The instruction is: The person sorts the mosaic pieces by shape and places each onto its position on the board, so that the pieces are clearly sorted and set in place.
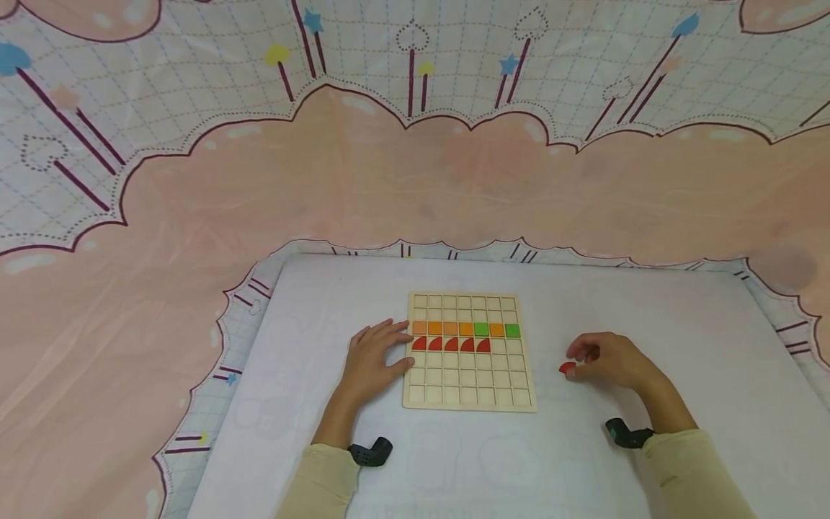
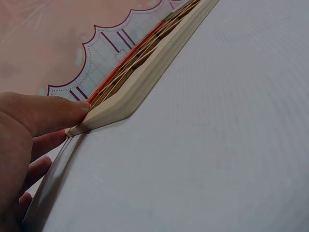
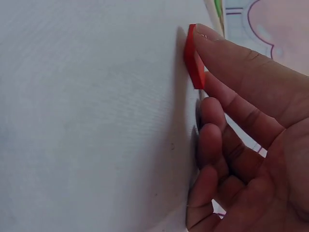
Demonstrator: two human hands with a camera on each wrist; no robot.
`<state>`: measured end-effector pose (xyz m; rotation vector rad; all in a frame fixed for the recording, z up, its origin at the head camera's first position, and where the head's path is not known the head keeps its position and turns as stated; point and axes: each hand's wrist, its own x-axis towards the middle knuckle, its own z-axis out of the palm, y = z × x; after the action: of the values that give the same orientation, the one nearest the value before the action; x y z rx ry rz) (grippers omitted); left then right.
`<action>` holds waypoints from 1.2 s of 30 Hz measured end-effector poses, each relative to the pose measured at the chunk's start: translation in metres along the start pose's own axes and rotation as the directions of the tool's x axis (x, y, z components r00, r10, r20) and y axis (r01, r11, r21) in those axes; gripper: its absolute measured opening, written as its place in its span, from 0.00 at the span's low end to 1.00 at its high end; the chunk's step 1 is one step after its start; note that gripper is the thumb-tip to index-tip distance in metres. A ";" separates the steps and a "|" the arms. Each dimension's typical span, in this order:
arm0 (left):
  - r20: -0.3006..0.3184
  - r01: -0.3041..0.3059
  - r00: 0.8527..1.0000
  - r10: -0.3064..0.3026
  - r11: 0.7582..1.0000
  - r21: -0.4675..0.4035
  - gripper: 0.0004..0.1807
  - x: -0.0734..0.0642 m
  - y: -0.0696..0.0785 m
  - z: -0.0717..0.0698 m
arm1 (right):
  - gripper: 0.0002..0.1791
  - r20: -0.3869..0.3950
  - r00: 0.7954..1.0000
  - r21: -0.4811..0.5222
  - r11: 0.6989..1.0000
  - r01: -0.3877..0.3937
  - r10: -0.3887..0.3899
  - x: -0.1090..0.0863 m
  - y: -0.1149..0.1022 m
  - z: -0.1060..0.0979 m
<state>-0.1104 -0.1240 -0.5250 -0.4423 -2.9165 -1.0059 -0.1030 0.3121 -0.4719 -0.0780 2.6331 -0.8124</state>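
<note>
A square wooden grid board (image 1: 467, 395) lies on the white table. Its third row from the far edge holds orange squares (image 1: 450, 328) and two green squares (image 1: 481, 329). Below them, several red quarter-circle tiles (image 1: 451, 344) fill the row's left part. My left hand (image 1: 369, 360) rests at the board's left side, fingers spread. The thumb (image 2: 63, 113) touches the board's wooden edge (image 2: 130, 99) in the left wrist view. Right of the board, my right hand (image 1: 612, 360) pinches a red tile (image 3: 193, 60) just above the table, its other fingers loosely bent.
The white tabletop (image 1: 480, 468) surrounds the board on all sides. Behind it hangs a pink and white patterned cloth (image 1: 389, 187), which also shows along the table's left and right sides. Each wrist wears a small black device (image 1: 372, 453).
</note>
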 end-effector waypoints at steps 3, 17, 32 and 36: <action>0.004 0.004 1.000 -0.004 1.000 -0.007 0.21 0.000 0.000 -0.001 | 0.19 -0.005 1.000 -0.004 1.000 0.012 -0.012 0.001 0.002 0.003; -0.006 0.002 1.000 -0.002 1.000 -0.003 0.21 -0.001 0.000 -0.001 | 0.14 -0.084 0.990 -0.022 0.993 0.113 -0.114 0.004 -0.004 0.013; -0.012 -0.003 1.000 0.003 1.000 -0.002 0.21 -0.001 0.000 0.000 | 0.14 -0.089 0.964 0.061 0.965 0.255 -0.249 0.041 -0.056 0.033; -0.014 -0.006 1.000 0.005 1.000 -0.003 0.21 -0.002 0.001 0.000 | 0.13 -0.077 0.959 0.081 0.957 0.279 -0.273 0.049 -0.066 0.039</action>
<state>-0.1088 -0.1240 -0.5247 -0.4415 -2.9007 -1.0081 -0.1378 0.2287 -0.4821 -0.4100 2.6771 -1.0412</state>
